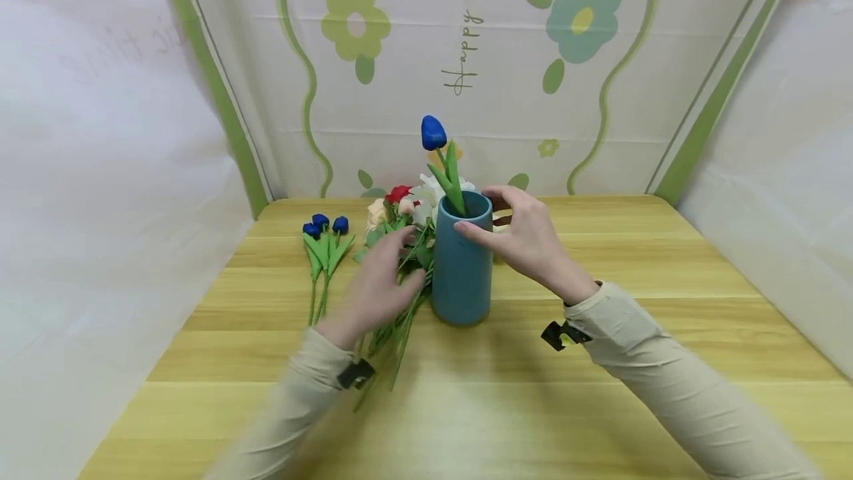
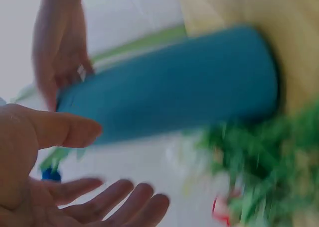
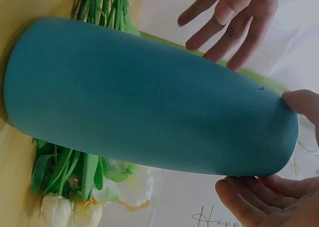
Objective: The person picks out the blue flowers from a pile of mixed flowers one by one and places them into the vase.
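Observation:
A tall blue vase stands upright on the wooden table, with one blue tulip leaning out of its mouth. My right hand grips the vase near its rim, thumb on the near side and fingers round the far side, as the right wrist view also shows. To the left of the vase, my left hand hangs with fingers spread and nothing in them, slightly blurred. In the left wrist view that hand's fingers are apart from the vase. Behind it lies a mixed bunch of flowers.
Several blue tulips lie on the table at the left. White tulips lie beyond the vase in the right wrist view. Green stems of the bunch reach towards the front. A printed cloth hangs behind the table.

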Action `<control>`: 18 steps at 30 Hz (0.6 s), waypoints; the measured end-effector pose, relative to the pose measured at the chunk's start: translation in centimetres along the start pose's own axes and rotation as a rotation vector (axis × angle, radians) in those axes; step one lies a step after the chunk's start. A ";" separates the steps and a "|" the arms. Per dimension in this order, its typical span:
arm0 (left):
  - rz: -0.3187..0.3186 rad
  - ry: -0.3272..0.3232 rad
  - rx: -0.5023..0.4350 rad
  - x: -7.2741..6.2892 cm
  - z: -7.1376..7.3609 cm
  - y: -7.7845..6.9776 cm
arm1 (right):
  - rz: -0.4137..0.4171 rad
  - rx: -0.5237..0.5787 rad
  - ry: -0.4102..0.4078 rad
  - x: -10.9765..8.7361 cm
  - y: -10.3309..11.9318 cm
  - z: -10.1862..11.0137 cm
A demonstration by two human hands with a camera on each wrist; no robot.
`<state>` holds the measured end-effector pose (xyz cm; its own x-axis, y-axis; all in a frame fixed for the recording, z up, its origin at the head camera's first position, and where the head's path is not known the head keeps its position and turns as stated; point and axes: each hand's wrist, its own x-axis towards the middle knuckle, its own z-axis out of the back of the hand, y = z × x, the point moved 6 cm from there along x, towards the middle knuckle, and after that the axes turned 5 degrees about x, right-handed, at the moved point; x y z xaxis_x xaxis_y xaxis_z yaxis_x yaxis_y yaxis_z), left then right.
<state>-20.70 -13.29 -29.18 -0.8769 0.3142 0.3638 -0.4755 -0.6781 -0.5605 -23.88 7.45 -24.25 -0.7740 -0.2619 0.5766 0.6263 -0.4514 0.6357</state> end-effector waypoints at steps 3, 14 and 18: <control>0.041 0.015 0.067 0.0 3.0 2.0 | -0.035 0.022 0.010 -0.1 -0.2 0.0; 0.314 0.300 0.290 -0.4 7.1 11.5 | -0.058 0.065 0.003 -0.2 -0.5 -0.2; 0.431 0.444 0.305 -0.6 5.9 13.5 | -0.059 0.062 0.006 -0.2 -0.6 -0.3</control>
<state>-26.14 -26.54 -32.55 -0.9599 0.1732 -0.2205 -0.0940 -0.9397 -0.3287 -24.17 7.54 -24.86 -0.8099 -0.2419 0.5343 0.5843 -0.4122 0.6990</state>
